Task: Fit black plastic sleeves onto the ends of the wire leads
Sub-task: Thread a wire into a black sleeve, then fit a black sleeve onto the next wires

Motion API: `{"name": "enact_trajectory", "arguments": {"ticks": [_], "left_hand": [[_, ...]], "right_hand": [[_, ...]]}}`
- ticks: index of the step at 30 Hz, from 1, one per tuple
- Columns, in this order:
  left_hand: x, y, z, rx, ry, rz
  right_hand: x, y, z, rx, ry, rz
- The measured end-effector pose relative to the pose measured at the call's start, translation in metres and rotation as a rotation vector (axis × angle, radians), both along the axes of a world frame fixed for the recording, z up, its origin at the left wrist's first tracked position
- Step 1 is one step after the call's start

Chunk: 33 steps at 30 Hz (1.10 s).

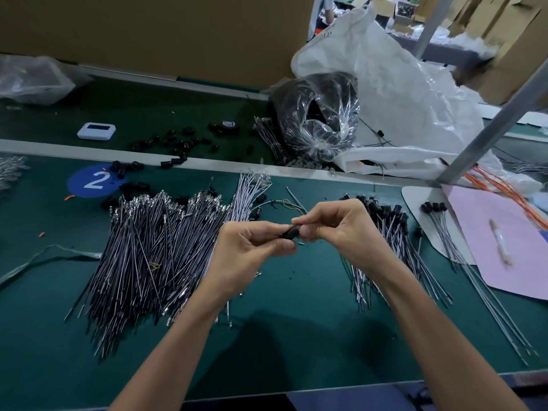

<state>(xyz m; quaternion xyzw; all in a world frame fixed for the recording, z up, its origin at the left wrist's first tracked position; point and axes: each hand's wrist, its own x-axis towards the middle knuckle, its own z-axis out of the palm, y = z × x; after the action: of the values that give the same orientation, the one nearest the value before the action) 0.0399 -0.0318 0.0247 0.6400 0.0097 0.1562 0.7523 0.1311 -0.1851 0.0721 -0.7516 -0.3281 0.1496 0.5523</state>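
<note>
Left hand (pixel 255 241), right hand (pixel 335 223): black sleeve (pixel 290 233) aslant

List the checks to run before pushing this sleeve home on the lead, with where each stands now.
1. Grip on the black sleeve: ok, the left hand and right hand both pinch it above the mat.
2. Lead end inside the sleeve: cannot tell, fingers hide the joint.
3. Stock of bare leads: ok, a big pile lies left of the hands.
4. Place for finished ones: ok, sleeved leads lie piled on the right.
5. Stock of spare sleeves: ok, loose ones lie scattered beyond the bare leads.
</note>
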Motion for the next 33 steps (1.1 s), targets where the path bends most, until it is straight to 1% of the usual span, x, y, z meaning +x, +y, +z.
{"name": "enact_trajectory", "arguments": {"ticks": [5, 9, 11, 13, 14, 15, 16, 17, 18, 20, 21, 23, 26, 28, 29, 30, 33], "left_hand": [[0.000, -0.005, -0.001, -0.136, -0.031, -0.043], [0.003, -0.012, 0.005, -0.208, -0.023, -0.020], [0.006, -0.016, 0.010, -0.183, 0.027, -0.069], [0.005, -0.012, 0.012, -0.075, 0.095, -0.152], [0.002, -0.007, 0.011, -0.020, 0.119, -0.144], [-0.002, 0.002, 0.009, 0.030, 0.140, -0.079], [-0.007, 0.012, 0.005, 0.081, 0.168, 0.036], [-0.012, 0.024, 0.001, 0.137, 0.211, 0.179], [-0.018, 0.036, -0.004, 0.217, 0.257, 0.323], [-0.027, 0.057, -0.013, 0.483, 0.322, 0.543], [-0.030, 0.064, -0.018, 0.624, 0.334, 0.615], [-0.033, 0.069, -0.025, 0.822, 0.333, 0.694], [-0.032, 0.068, -0.030, 0.987, 0.373, 0.703], [-0.029, 0.066, -0.032, 1.060, 0.445, 0.697], [-0.027, 0.065, -0.033, 1.087, 0.485, 0.700], [-0.027, 0.064, -0.035, 1.114, 0.523, 0.708], [-0.025, 0.066, -0.039, 1.167, 0.620, 0.733]], "right_hand": [[0.001, -0.002, 0.005, 0.015, 0.042, 0.054], [0.001, -0.004, 0.011, 0.015, -0.021, 0.035], [0.002, -0.010, 0.012, 0.039, -0.023, 0.019], [0.005, -0.024, 0.013, 0.107, 0.072, -0.011], [0.009, -0.034, 0.015, 0.151, 0.146, -0.029], [0.012, -0.047, 0.019, 0.203, 0.231, -0.041], [0.016, -0.062, 0.023, 0.257, 0.308, -0.056], [0.020, -0.077, 0.028, 0.295, 0.357, -0.084], [0.025, -0.092, 0.033, 0.303, 0.366, -0.123], [0.034, -0.115, 0.043, 0.228, 0.316, -0.224], [0.039, -0.123, 0.047, 0.158, 0.277, -0.282], [0.053, -0.135, 0.050, -0.028, 0.189, -0.379], [0.075, -0.130, 0.042, -0.389, 0.003, -0.503], [0.080, -0.114, 0.031, -0.698, -0.194, -0.604], [0.077, -0.101, 0.026, -0.787, -0.280, -0.614], [0.070, -0.085, 0.020, -0.792, -0.317, -0.570], [0.033, -0.026, -0.009, -0.651, -0.302, -0.261]]}}
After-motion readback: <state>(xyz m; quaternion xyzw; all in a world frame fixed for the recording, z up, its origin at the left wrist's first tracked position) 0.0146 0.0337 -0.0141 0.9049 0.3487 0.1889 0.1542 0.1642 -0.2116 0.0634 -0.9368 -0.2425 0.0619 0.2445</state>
